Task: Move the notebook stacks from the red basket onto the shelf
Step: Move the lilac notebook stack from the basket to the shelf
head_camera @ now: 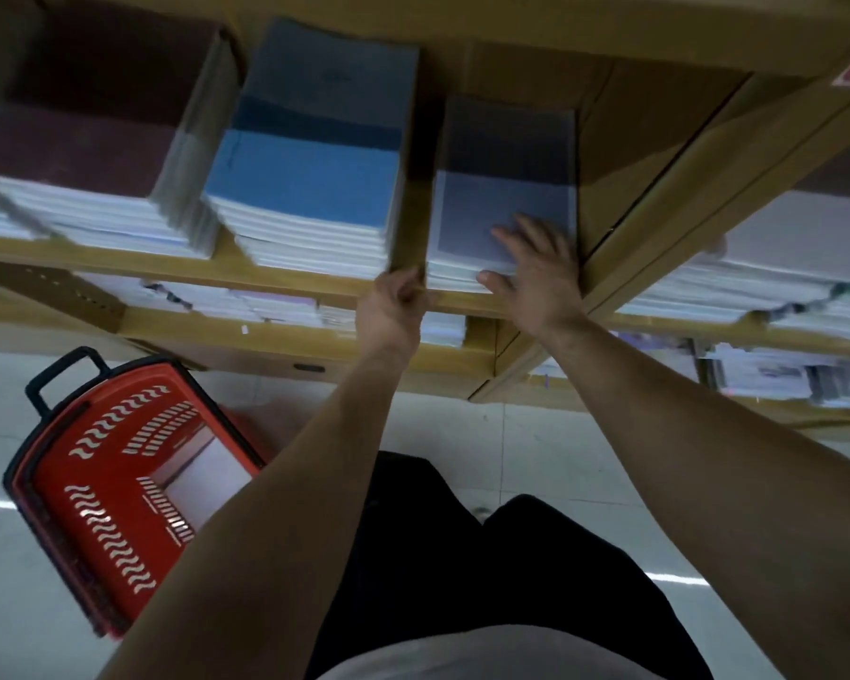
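Right hand [536, 272] atop seemingly lilac notebooks [491, 203]

Stationery shop, or its stockroom. Wooden shelf [119, 265] runs 10 to 2 o'clock, split into bays, each holding notebooks in bulk: maroon stack [84, 149] at 10, blue stack [310, 174] at 11, grey stack [501, 193] at 12. More paper goods [276, 306] on the tier below. Red shopping basket [99, 522] with a black handle [65, 373] at 8 o'clock, on a glossy pale tiled floor [462, 434].

Notebook stacks [310, 188] on wooden shelf [94, 260]
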Demonstrator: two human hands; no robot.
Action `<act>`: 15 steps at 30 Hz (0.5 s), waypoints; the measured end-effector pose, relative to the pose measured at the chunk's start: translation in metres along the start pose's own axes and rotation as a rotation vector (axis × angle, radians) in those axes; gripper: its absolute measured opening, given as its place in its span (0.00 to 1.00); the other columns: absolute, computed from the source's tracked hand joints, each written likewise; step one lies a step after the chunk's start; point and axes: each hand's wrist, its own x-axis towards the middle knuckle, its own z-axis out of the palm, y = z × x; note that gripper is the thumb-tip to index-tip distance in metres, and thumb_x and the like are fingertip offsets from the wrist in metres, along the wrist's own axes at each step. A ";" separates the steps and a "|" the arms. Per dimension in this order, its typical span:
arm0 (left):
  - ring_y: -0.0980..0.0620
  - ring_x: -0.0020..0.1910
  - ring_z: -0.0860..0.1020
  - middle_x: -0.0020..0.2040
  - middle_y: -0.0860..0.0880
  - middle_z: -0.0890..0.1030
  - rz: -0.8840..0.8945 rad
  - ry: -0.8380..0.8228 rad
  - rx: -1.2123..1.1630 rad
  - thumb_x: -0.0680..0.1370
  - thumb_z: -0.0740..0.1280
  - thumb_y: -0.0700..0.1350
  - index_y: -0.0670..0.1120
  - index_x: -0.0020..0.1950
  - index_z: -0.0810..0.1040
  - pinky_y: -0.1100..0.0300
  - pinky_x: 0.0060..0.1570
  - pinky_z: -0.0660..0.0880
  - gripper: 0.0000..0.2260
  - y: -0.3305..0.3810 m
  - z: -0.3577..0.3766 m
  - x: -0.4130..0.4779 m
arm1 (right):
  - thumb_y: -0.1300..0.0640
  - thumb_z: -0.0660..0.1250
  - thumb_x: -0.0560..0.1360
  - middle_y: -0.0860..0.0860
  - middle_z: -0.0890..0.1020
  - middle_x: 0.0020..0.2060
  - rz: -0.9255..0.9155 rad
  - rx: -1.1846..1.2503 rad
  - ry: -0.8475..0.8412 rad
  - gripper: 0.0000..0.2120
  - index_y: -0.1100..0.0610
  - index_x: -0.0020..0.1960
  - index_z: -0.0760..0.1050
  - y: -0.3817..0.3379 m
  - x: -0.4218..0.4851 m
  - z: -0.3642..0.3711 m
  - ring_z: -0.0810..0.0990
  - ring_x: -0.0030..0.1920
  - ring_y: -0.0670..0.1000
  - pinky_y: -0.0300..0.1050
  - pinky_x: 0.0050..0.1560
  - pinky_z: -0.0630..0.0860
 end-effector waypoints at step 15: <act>0.50 0.49 0.82 0.52 0.54 0.85 0.058 0.219 0.207 0.79 0.68 0.52 0.55 0.59 0.84 0.55 0.49 0.78 0.10 0.000 0.019 0.011 | 0.41 0.64 0.79 0.50 0.61 0.79 -0.014 -0.073 0.055 0.28 0.47 0.77 0.66 0.002 0.005 0.015 0.55 0.79 0.58 0.57 0.74 0.55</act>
